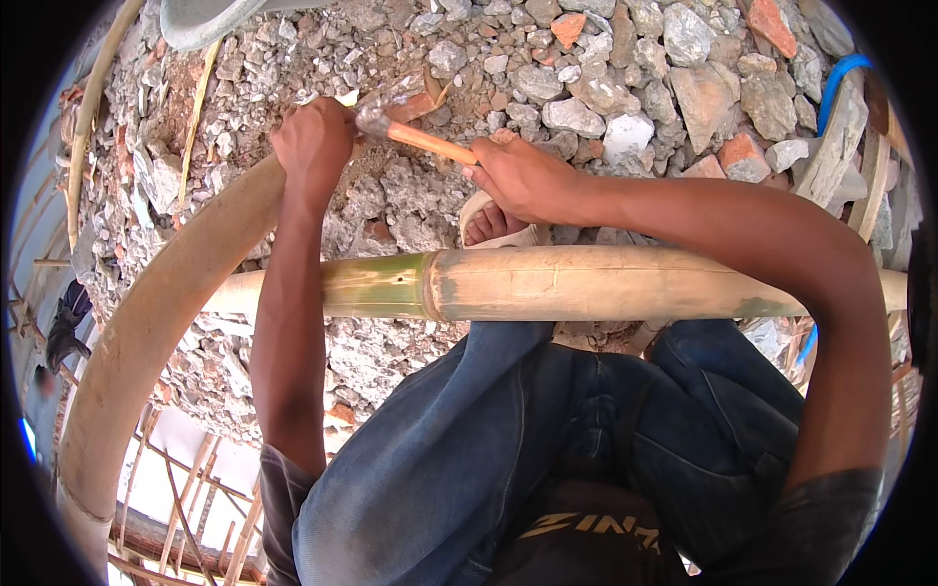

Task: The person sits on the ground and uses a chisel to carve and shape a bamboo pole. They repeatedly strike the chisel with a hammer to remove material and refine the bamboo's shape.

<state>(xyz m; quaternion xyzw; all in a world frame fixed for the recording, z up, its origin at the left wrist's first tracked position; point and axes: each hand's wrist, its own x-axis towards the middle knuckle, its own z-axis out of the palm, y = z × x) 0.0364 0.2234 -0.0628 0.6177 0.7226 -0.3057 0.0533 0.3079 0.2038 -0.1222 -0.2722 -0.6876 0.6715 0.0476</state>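
My right hand (pixel 528 181) is closed around the orange-brown wooden handle of a hammer (pixel 430 142). The hammer's metal head is right beside my left hand (pixel 315 142), at the upper end of a pale bamboo pole (pixel 181 264). This pole runs up from the lower left, its line bent by the lens. My left fingers are curled over the pole's end; whether they also pinch something small is hidden. Below both hands a thicker bamboo pole (pixel 586 283), tan with a green stretch near a joint, lies crosswise in front of my knees, beneath my forearms.
Broken stone and brick rubble (pixel 606 88) covers the ground. My sandalled foot (pixel 493 225) stands just beyond the crosswise pole. A grey basin-like rim (pixel 200 24) shows at the top left. Wooden boards (pixel 835 146) and a blue pipe or hose (pixel 835 83) lie at the right.
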